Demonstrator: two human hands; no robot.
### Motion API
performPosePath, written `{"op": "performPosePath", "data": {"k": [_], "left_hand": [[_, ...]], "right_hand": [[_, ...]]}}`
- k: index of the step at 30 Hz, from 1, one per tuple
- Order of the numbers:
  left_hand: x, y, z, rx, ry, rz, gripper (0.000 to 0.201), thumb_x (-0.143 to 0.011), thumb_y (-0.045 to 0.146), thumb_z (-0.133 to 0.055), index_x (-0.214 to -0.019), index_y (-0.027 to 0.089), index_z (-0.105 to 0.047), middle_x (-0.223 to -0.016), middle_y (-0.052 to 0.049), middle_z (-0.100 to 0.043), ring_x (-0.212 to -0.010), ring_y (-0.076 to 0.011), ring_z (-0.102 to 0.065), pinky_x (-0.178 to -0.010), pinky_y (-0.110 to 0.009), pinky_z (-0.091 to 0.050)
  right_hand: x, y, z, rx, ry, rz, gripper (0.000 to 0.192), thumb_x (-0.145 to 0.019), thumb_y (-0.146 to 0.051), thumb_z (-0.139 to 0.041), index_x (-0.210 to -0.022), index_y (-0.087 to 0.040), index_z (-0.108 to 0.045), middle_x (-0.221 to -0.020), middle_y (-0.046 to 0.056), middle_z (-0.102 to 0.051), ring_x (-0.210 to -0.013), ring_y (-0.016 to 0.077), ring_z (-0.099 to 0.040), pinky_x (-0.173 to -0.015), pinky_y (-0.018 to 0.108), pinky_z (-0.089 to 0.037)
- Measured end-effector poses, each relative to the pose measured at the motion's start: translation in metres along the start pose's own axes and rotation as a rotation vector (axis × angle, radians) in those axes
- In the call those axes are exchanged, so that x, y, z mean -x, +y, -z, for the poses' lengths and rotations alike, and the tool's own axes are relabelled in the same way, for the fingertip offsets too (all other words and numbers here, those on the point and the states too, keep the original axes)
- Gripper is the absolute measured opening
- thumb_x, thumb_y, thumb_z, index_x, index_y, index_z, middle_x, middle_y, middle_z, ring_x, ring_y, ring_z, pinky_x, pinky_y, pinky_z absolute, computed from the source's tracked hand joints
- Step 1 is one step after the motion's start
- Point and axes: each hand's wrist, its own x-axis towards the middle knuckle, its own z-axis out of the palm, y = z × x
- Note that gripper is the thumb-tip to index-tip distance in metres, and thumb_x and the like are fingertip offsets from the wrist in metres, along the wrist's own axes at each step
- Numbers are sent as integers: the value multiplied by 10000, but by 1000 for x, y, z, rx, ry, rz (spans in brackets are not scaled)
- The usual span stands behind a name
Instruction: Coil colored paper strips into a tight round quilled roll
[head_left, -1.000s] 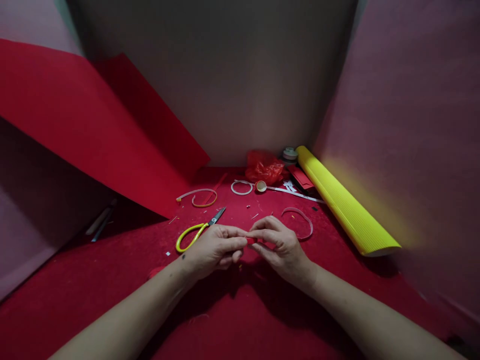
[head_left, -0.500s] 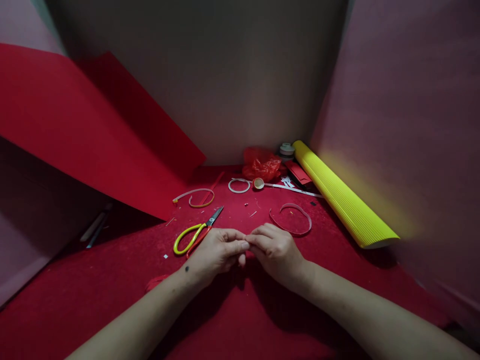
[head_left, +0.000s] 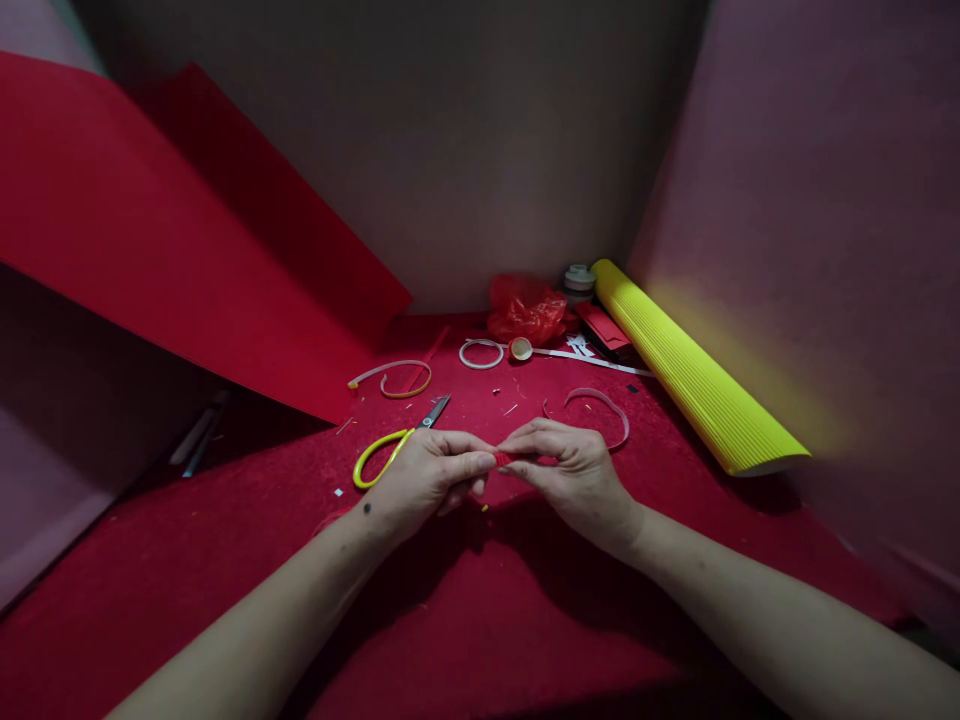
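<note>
- The small red strip (head_left: 504, 459) is sitting between your two hands, just above the red cloth (head_left: 480, 620) and near its middle.
- Your left hand (head_left: 424, 478) is pinching one end of it between thumb and forefinger, the other fingers curled in.
- Your right hand (head_left: 574, 475) is closing on the other end in the same way, fingertips nearly touching the left ones.
- Most of the strip is being hidden by your fingers, so I cannot tell how it is folded or rolled.
- To my eye you are working it with your fingertips; keeping the pinch light and close to the ends should stop it creasing or slipping.
- The scissors (head_left: 394, 448) with yellow handles are lying just beside your left hand, blades pointing away.
- A curled pink strip (head_left: 600, 410) is resting just beyond your right hand.
- Further off, a yellow roll (head_left: 694, 385) is lying along the right side, a red sheet (head_left: 172, 250) is leaning on the left, and a red bag (head_left: 525, 310) is sitting at the back.
</note>
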Motion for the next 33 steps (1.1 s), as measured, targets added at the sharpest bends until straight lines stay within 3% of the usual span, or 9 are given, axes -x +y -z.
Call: {"op": "performPosePath", "data": {"k": [11,21,33], "left_hand": [[0,2,0,31,-29,-26,194,-712,315,-668,-685,132,-610,-504,32,-539,-357,-30,-348,-357,-166,-229],[5,15,4,-192,-23,1,208,-730,318,-627,-709,111,-637,-481,50,-484,-400,-29,-300,-404,-171,-201],[8,18,8,-211,-84,-10,206,-722,330,-630,-686,127,-630,-485,44,-489,-398,-37,-320,-404,-180,-206]], "right_hand": [[1,0,-1,-79,55,3,100,-740,-163,-708,-821,-212,-739,-836,44,-663,-773,142,-642,-675,269,-548],[-3,1,1,-44,-25,-12,105,-734,-133,-708,-822,-183,-735,-760,27,-636,-695,118,-614,-621,232,-511],[-3,-1,1,-68,-64,-41,95,-719,-143,-723,-802,-189,-734,-748,21,-641,-684,117,-614,-622,240,-510]]}}
